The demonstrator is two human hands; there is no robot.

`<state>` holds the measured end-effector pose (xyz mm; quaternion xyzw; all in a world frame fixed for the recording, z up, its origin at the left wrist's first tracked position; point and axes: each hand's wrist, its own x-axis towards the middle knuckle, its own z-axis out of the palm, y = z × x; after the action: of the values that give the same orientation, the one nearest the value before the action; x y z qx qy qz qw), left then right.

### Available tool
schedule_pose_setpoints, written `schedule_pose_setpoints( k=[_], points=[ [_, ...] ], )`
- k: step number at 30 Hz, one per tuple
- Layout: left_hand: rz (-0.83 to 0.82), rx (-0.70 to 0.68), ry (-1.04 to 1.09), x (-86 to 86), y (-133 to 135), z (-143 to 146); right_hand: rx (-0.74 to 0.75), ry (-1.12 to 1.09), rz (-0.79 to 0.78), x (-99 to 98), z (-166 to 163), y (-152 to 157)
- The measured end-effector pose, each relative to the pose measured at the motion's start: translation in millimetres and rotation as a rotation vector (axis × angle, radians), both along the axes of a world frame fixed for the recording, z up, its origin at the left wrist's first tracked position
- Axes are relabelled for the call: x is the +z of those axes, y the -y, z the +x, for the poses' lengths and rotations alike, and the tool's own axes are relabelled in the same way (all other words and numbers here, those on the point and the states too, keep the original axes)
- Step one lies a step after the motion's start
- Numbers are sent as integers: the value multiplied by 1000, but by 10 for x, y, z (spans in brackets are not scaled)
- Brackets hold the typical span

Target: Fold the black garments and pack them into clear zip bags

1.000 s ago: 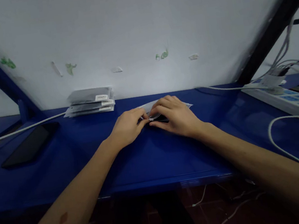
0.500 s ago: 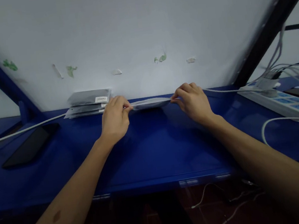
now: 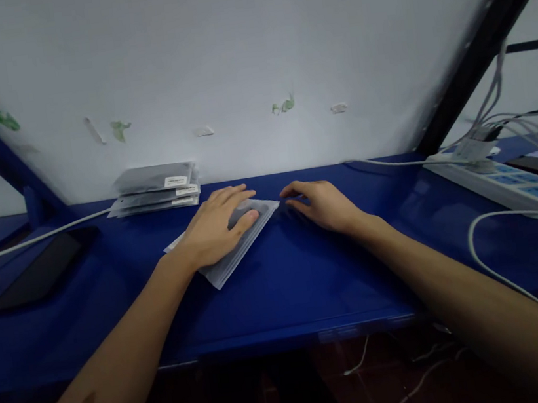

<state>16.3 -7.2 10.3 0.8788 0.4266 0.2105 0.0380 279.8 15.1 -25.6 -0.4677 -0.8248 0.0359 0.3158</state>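
So; left hand [image 3: 216, 225] palm-down over packet [image 3: 235, 253]

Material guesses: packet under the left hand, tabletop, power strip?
Packet: probably thin plastic film, satin; pale, translucent-looking edges and creases suggest it.
Tabletop: smooth, semi-gloss blue; soft reflections suggest painted metal or laminate, can't tell which.
Power strip: likely rigid moulded plastic, low sheen; uniform pale casing, blue socket panels.

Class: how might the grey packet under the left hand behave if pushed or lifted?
The packet would probably slide rather than roll, being flat on the smooth-looking blue table. It may flex somewhat, since it looks thin. It is likely light, given that thinness, though its contents are unclear.
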Motion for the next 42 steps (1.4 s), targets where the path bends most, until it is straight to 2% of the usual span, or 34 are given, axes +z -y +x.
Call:
schedule_pose_setpoints(
  k=[4,12,18,22,25,29,34,42],
  points=[
    [-161,16,-165,-76,-58,-23,-67,-113,4,-3,1,9],
    [-235,95,-240,-109,-69,14,-146,-62,-42,4,-33,10],
    [-185,168,-209,-119,-89,21,-206,-79,-48,-11,1,-16],
    [-87,229,-234,-66,-75,8,-217,-87,-71,-40,31,-51],
    [-14,333,-196,-39,-85,-26,-233,-98,-76,-48,59,-70],
    [-7,443,-146,-35,-113,-80,-260,-110,-87,-34,79,-70],
    [-16,488,-183,-39,-158,-130,-281,-87,-111,-19,78,-61],
    [-22,467,-135,-145,-268,-258,-272,-74,-121,-32,67,-52]
  ],
)
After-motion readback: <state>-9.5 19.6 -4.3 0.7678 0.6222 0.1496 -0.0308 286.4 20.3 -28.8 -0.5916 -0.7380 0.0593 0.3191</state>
